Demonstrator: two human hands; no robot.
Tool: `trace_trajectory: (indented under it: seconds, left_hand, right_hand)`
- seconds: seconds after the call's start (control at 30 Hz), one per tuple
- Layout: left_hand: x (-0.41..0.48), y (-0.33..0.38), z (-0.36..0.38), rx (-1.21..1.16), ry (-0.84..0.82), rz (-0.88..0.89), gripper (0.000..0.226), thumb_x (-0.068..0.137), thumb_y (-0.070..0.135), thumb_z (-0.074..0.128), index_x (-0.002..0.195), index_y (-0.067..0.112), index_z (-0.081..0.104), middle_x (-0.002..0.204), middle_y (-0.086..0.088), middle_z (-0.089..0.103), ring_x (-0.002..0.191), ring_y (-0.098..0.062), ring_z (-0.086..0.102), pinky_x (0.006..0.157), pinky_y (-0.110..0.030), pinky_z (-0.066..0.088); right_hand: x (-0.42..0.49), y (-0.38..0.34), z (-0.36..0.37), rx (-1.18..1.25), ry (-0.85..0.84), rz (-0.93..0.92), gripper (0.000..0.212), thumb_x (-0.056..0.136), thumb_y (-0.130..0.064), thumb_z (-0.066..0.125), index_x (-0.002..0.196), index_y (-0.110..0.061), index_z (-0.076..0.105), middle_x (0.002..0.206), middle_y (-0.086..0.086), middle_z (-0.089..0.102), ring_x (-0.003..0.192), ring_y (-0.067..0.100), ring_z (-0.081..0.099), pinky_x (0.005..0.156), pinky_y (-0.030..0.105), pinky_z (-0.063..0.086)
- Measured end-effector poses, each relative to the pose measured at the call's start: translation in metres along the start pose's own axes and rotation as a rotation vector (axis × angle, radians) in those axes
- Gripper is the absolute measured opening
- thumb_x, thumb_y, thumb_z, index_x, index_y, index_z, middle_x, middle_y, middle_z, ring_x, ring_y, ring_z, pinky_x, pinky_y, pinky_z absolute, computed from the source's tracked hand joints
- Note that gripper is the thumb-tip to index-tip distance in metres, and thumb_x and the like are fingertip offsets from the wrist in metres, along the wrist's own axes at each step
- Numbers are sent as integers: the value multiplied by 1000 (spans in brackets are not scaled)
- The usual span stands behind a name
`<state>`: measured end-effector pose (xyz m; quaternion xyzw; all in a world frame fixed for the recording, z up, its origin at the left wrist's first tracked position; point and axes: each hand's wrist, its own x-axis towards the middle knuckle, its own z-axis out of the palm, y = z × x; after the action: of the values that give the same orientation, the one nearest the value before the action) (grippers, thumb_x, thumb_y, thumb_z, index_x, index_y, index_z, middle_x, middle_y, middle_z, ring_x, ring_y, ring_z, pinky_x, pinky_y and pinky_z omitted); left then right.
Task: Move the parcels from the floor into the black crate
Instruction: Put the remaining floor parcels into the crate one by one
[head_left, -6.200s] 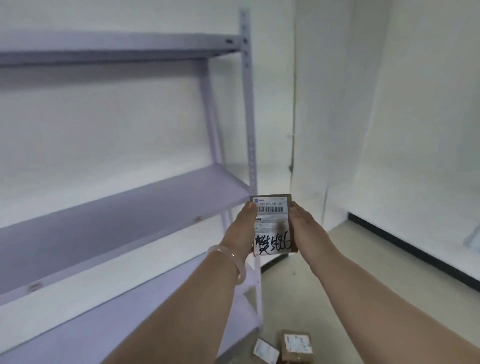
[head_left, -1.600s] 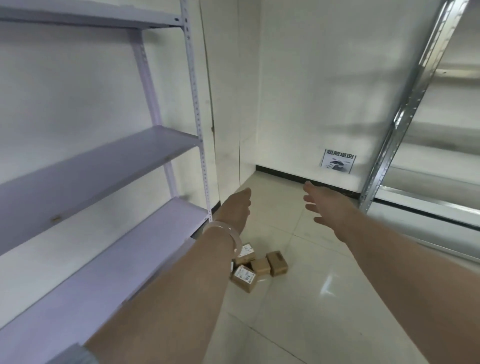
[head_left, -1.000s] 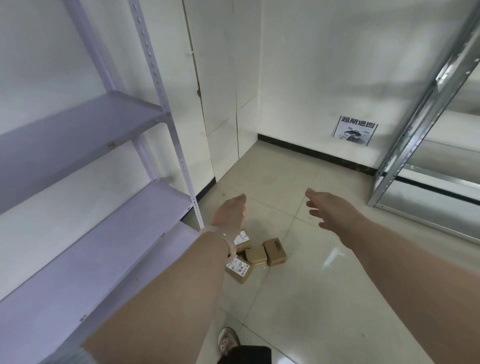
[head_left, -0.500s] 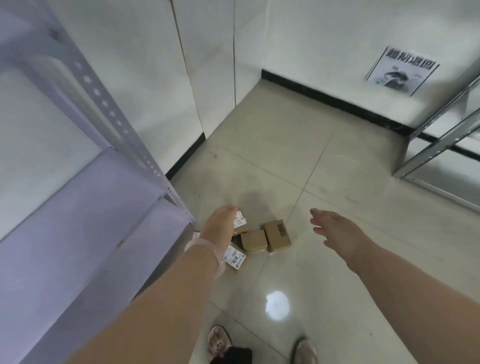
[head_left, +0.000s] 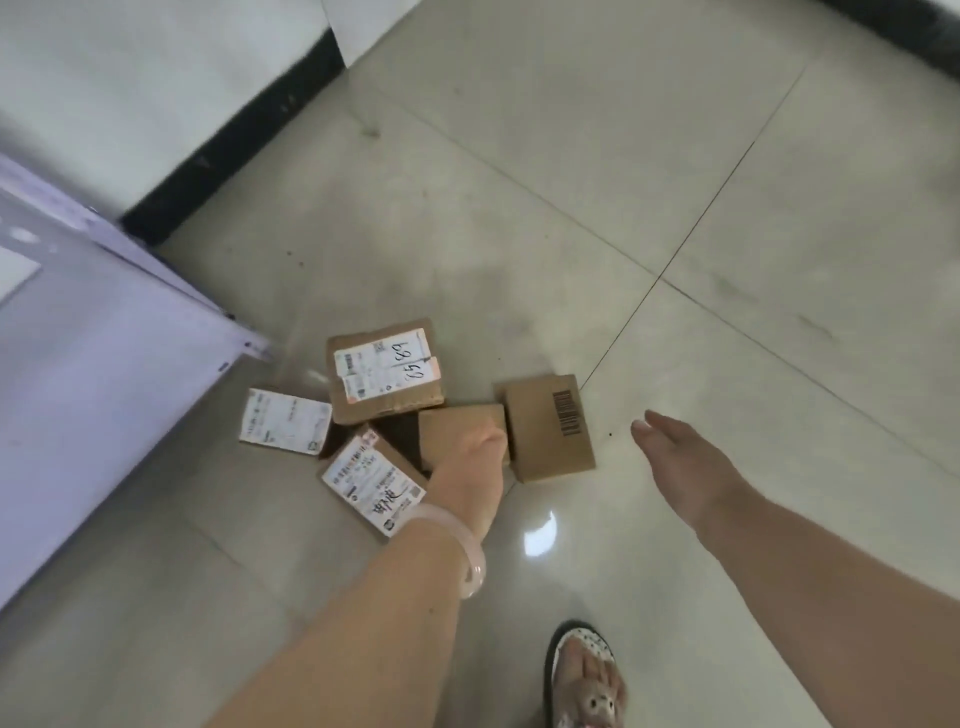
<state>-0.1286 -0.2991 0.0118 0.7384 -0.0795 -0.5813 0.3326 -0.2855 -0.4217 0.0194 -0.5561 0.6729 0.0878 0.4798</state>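
Note:
Several small cardboard parcels lie bunched on the tiled floor. One carries a label with handwritten digits (head_left: 384, 369), one shows a white label face-up (head_left: 285, 421), and one tilted parcel has a label (head_left: 369, 478). A brown box with a barcode (head_left: 550, 426) lies to the right. My left hand (head_left: 472, 467), with a pale bangle on the wrist, reaches down and curls around a small plain brown parcel (head_left: 452, 423) in the middle. My right hand (head_left: 680, 467) hovers open, empty, right of the barcode box. The black crate is out of view.
The lowest board of a lilac metal shelf (head_left: 104, 389) juts in from the left, right beside the parcels. A white wall with black skirting (head_left: 234, 135) runs behind. My slippered foot (head_left: 587, 675) stands at the bottom edge on glossy floor tiles (head_left: 727, 208).
The view has tipped down from the shelves to the floor. My left hand dropped onto the pile and closed around the plain brown parcel. My right hand lowered alongside, still open.

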Motion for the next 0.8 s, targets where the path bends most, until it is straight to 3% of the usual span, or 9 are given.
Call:
trace_trajectory:
  seconds: [0.03, 0.17, 0.33, 0.47, 0.57, 0.63, 0.7, 0.77, 0.8]
  left_hand:
    - [22, -15, 8, 24, -3, 0, 31, 101, 28, 31, 120, 29, 54, 118, 13, 51, 114, -8, 47, 110, -34, 30]
    - [73, -45, 33, 64, 0, 25, 44, 103, 26, 26, 146, 19, 29, 153, 8, 30, 142, -11, 22, 119, -34, 14]
    - [116, -57, 46, -49, 1, -6, 47, 101, 32, 32, 148, 26, 25, 154, 4, 27, 142, -17, 25, 117, -34, 20]
    - [132, -59, 59, -128, -4, -47, 53, 99, 36, 36, 149, 29, 20, 155, 3, 25, 142, -17, 25, 118, -38, 19]
    - [137, -54, 65, -150, -13, -78, 59, 98, 35, 38, 150, 23, 12, 156, -4, 23, 141, -21, 27, 117, -40, 22]
    - [134, -50, 64, -153, 5, -77, 63, 97, 38, 39, 151, 23, 10, 155, -5, 23, 141, -23, 26, 117, -43, 23]
    - [125, -41, 60, -103, -9, -24, 60, 97, 42, 37, 149, 19, 17, 154, -10, 26, 141, -29, 27, 115, -48, 24]
    - [109, -27, 53, -72, -21, 24, 53, 98, 46, 32, 141, 15, 36, 147, -17, 38, 136, -35, 35, 111, -51, 29]
    - [97, -17, 49, -72, -12, 37, 49, 98, 47, 29, 132, 15, 46, 140, -18, 45, 131, -36, 40, 109, -51, 32]
  right_hand:
    - [19, 9, 10, 14, -10, 14, 51, 97, -41, 42, 145, -27, 37, 149, -1, 40, 135, 22, 36, 101, 31, 28]
    - [76, 36, 51, 12, -68, 8, 53, 97, -39, 41, 148, -28, 29, 152, -1, 35, 138, 22, 33, 105, 32, 26]
    - [117, 52, 76, 117, -125, 17, 60, 97, -43, 41, 150, -36, 16, 156, -8, 25, 142, 19, 26, 109, 35, 21]
    - [128, 56, 83, 191, -180, 16, 62, 97, -39, 42, 152, -32, 14, 150, -14, 32, 138, 17, 31, 98, 27, 23]
    - [127, 60, 82, 277, -162, 57, 65, 95, -42, 45, 152, -33, 14, 152, -8, 32, 137, 20, 35, 112, 35, 25]
    - [119, 60, 78, 315, -146, 78, 62, 93, -49, 43, 150, -35, 21, 149, -5, 38, 135, 20, 39, 113, 42, 28]
    - [107, 55, 69, 350, -117, 71, 51, 93, -55, 38, 140, -36, 43, 139, -7, 51, 127, 16, 47, 111, 42, 32]
    - [90, 40, 57, 434, -75, 67, 39, 94, -56, 34, 105, -36, 66, 111, -9, 65, 102, 9, 61, 94, 35, 46]
    - [80, 30, 49, 493, -45, 64, 40, 96, -54, 33, 90, -35, 67, 96, -8, 68, 89, 6, 63, 81, 30, 49]
